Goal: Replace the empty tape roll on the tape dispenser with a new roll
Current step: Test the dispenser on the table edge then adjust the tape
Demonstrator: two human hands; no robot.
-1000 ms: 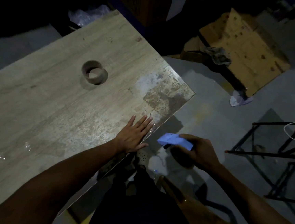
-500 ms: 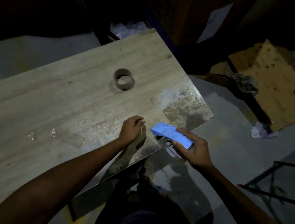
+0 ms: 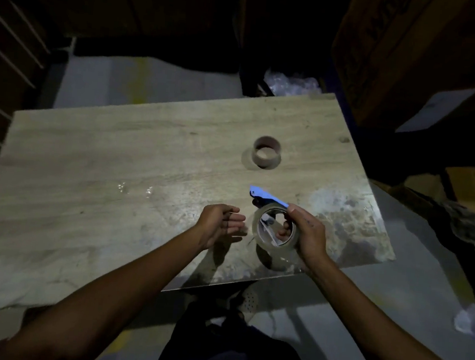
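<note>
My right hand [image 3: 310, 233] grips a blue tape dispenser [image 3: 267, 197] with a clear tape roll [image 3: 274, 226] on it, held just above the wooden table [image 3: 116, 169] near its front right part. The roll's open centre faces me, and fingers show through it. My left hand [image 3: 221, 224] hovers a little to the left of the roll, fingers loosely curled and apart, holding nothing. An empty brown cardboard tape core [image 3: 267, 152] stands on the table farther back, apart from both hands.
The table's front right corner [image 3: 369, 234] is worn and stained. Bits of clear plastic [image 3: 135, 189] lie mid-table. Cardboard boxes [image 3: 413, 66] and dark shelving stand behind. Crumpled plastic [image 3: 290, 84] sits at the far edge; a rag [image 3: 465, 225] lies on the floor at right.
My right hand has brought the dispenser from beyond the table edge to above the table, with the tape roll now showing. My left hand lifted off the table and opened beside it.
</note>
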